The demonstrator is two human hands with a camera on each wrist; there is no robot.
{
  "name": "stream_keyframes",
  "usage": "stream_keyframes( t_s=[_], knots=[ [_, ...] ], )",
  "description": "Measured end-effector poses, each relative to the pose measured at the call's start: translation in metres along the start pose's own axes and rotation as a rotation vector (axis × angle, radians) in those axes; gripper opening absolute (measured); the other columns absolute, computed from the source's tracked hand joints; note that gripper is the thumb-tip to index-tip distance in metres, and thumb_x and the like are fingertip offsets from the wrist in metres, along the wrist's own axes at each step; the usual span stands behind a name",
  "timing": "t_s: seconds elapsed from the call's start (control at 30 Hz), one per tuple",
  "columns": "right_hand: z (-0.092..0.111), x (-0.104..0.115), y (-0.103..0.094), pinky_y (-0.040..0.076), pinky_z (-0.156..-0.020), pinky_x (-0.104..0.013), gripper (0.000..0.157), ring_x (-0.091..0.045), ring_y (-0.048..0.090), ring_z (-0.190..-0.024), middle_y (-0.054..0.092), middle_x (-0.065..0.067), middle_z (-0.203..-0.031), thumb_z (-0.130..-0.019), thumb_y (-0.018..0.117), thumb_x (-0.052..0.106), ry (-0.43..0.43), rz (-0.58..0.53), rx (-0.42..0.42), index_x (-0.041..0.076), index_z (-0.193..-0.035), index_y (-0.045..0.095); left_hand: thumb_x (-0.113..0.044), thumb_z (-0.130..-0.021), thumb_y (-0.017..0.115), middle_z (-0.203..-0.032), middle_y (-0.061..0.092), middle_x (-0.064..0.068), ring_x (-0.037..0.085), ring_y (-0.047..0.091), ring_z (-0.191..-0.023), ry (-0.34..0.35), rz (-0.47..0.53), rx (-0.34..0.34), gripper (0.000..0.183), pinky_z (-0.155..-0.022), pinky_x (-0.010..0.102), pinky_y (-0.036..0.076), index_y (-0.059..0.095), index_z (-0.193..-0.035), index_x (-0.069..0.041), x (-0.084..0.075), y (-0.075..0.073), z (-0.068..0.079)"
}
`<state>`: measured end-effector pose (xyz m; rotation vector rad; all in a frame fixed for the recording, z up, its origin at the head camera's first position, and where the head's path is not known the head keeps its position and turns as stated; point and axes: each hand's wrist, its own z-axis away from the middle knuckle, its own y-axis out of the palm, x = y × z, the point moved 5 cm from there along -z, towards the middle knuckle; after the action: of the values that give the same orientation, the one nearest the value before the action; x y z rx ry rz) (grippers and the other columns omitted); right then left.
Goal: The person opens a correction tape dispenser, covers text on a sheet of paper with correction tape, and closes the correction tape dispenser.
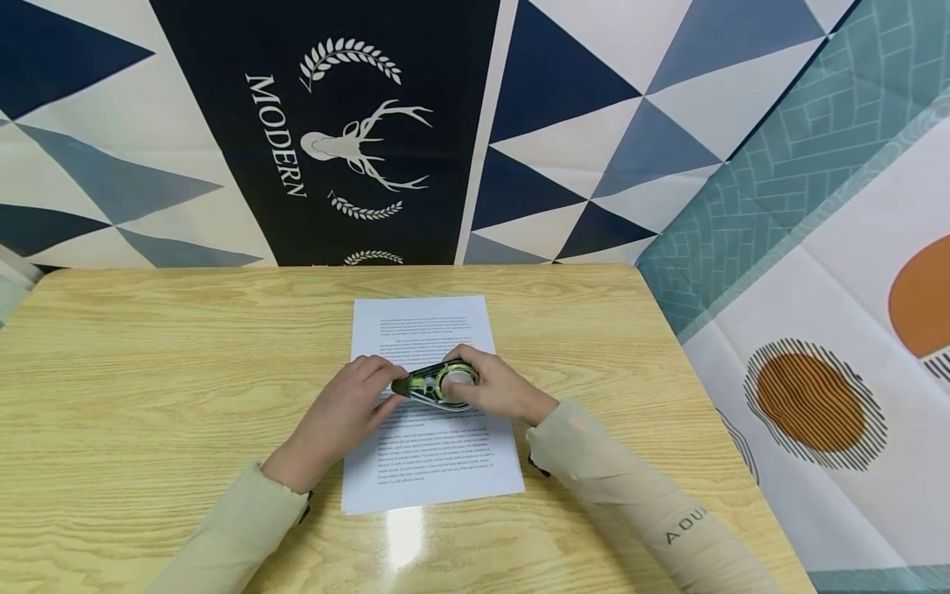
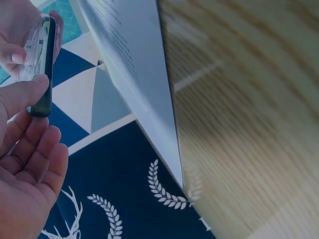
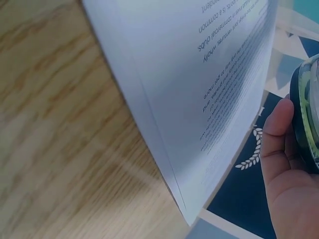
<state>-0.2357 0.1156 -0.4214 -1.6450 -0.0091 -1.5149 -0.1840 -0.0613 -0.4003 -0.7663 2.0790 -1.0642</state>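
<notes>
Both hands hold a correction tape [image 1: 425, 385] above the printed sheets, its clear case showing green parts and a round white reel. My right hand [image 1: 508, 389] grips the wide reel end, thumb over the near side and fingers along the far side. At the narrow dark end, my left hand [image 1: 345, 412] pinches the tip between thumb and fingers. The left wrist view shows that thumb on the dark end of the correction tape [image 2: 49, 74], with the other fingers curled below. Only the rounded edge of the correction tape [image 3: 305, 114] appears in the right wrist view.
Printed paper sheets [image 1: 438, 483] lie in a stack on the wood-grain table [image 1: 185, 371], under the hands. A patterned cloth [image 1: 386, 165] with a deer head hangs behind the table's far edge. Another patterned cloth [image 1: 801, 305] is at the right side.
</notes>
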Motion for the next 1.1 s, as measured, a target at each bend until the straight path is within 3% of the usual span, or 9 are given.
stream_keyframes(
  t_s=[0.43, 0.7, 0.8, 1.1],
  knots=[
    [0.004, -0.003, -0.004, 0.047, -0.078, -0.026, 0.023, -0.014, 0.055, -0.089, 0.062, -0.005, -0.106, -0.090, 0.055, 0.021, -0.010, 0.073, 0.013, 0.011, -0.110, 0.061, -0.017, -0.080, 0.073, -0.098, 0.063, 0.001, 0.018, 0.059, -0.091, 0.024, -0.022, 0.022, 0.023, -0.082, 0.034, 0.049, 0.066, -0.101, -0.010, -0.002, -0.002, 0.000],
    [0.005, -0.003, -0.005, 0.047, -0.080, -0.027, 0.025, -0.014, 0.055, -0.091, 0.061, -0.006, -0.109, -0.090, 0.055, 0.017, -0.025, 0.033, 0.014, 0.011, -0.114, 0.059, -0.019, -0.080, 0.073, -0.098, 0.062, 0.001, 0.018, 0.058, -0.091, 0.023, -0.016, 0.041, 0.025, -0.083, 0.034, 0.048, 0.066, -0.103, -0.009, -0.002, 0.000, 0.000],
    [0.005, -0.003, -0.006, 0.047, -0.079, -0.026, 0.024, -0.014, 0.055, -0.090, 0.062, -0.005, -0.106, -0.090, 0.056, 0.018, -0.024, 0.029, 0.014, 0.011, -0.113, 0.059, -0.019, -0.081, 0.072, -0.099, 0.062, 0.002, 0.018, 0.059, -0.093, -0.006, -0.007, 0.057, 0.027, -0.084, 0.035, 0.048, 0.065, -0.105, -0.008, -0.001, 0.001, 0.000],
    [0.009, -0.007, -0.012, 0.044, -0.080, -0.029, 0.024, -0.017, 0.052, -0.090, 0.059, -0.008, -0.105, -0.091, 0.057, 0.021, 0.022, -0.021, -0.003, 0.011, -0.113, 0.057, -0.020, -0.085, 0.066, -0.102, 0.064, 0.010, 0.026, 0.060, -0.097, -0.187, 0.010, 0.074, 0.032, -0.085, 0.041, 0.048, 0.062, -0.112, -0.004, 0.011, 0.000, 0.002]
  ],
)
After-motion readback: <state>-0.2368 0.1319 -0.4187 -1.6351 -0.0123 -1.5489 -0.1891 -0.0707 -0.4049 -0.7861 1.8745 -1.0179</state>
